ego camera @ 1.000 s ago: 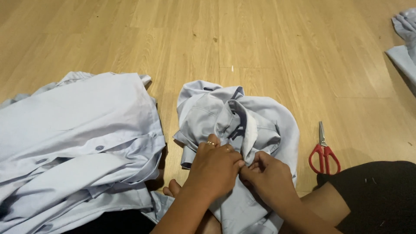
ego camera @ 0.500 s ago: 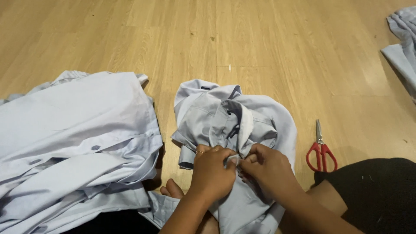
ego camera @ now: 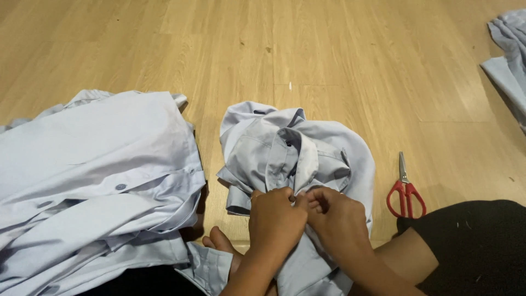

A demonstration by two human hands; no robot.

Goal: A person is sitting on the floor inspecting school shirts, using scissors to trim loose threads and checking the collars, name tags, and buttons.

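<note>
A crumpled light-blue shirt lies on the wooden floor in front of me, collar up. My left hand and my right hand meet at the shirt's front placket, both pinching the fabric between fingertips near a button. The lower part of the shirt runs under my wrists toward my lap. What exactly sits between the fingertips is hidden.
A pile of similar light-blue shirts lies to the left. Red-handled scissors rest on the floor to the right, beside my knee in black cloth. Another pale garment lies at the far right. My bare toes show below.
Both hands have shifted slightly up the shirt front and drawn together, fingertips now pinching the placket at one spot. The shirt has bunched a little toward me.
</note>
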